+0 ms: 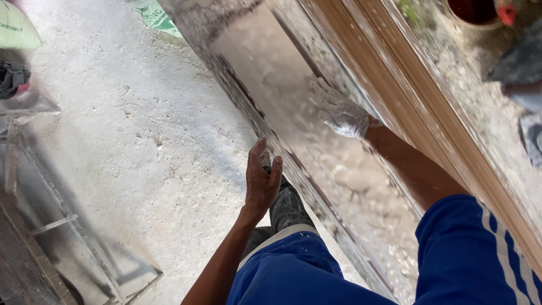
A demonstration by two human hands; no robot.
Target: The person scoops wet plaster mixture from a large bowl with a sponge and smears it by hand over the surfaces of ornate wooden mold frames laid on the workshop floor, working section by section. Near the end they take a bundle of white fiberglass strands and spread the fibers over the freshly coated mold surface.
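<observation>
Dusty pale concrete floor (141,130) underfoot, strewn with white powder and scratches. Across it, running from top centre to bottom right, a long dust-coated panel (293,90) set on edge beside stacked brown boards (395,73); both cut off by the frame, full length unseen. Left hand (262,182) bare, fingers straight and loosely spread, palm laid against the panel's near edge, gripping nothing. Right hand (341,113) whitened with powder or perhaps gloved, hard to tell which; fingers extended flat on the panel's face, closed on nothing. Blue trousers (293,271) and a dark boot (288,209) below, boot partly hidden behind the left forearm. Blurred metal frame (68,226) at left, green-printed sack (155,17) at top, red-lined bucket (474,11) clipped at top right.
</observation>
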